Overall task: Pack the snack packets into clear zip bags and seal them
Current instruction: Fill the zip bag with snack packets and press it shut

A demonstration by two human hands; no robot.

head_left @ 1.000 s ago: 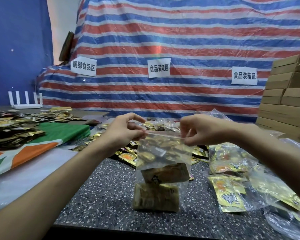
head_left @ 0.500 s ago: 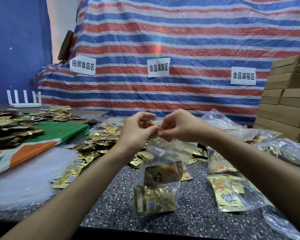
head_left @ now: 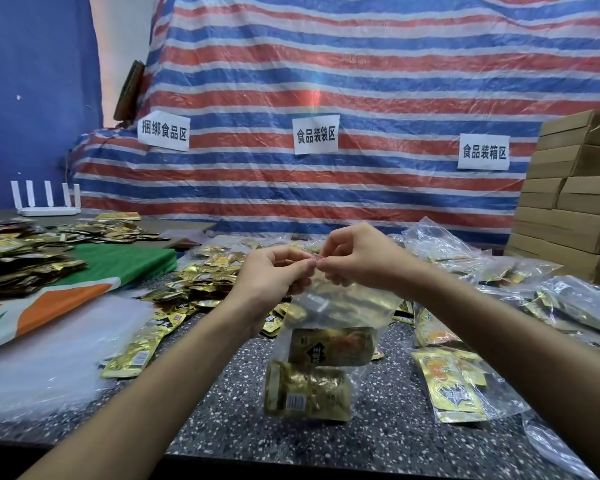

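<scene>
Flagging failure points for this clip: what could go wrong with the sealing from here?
1. The left hand and right hand pinch the bag at one spot of its zip; the ends may stay unsealed.
2. The packets weigh down the bag's bottom, so it could slip from the pinch onto the table.

Packing wkshop: zone signs [head_left: 316, 134], stacked cartons [head_left: 568, 202], tarp [head_left: 361, 64].

Speckled table [head_left: 222, 427] w/ loose gold packets [head_left: 201, 285], filled bags [head_left: 447, 386], flag cloth [head_left: 118, 268].
</scene>
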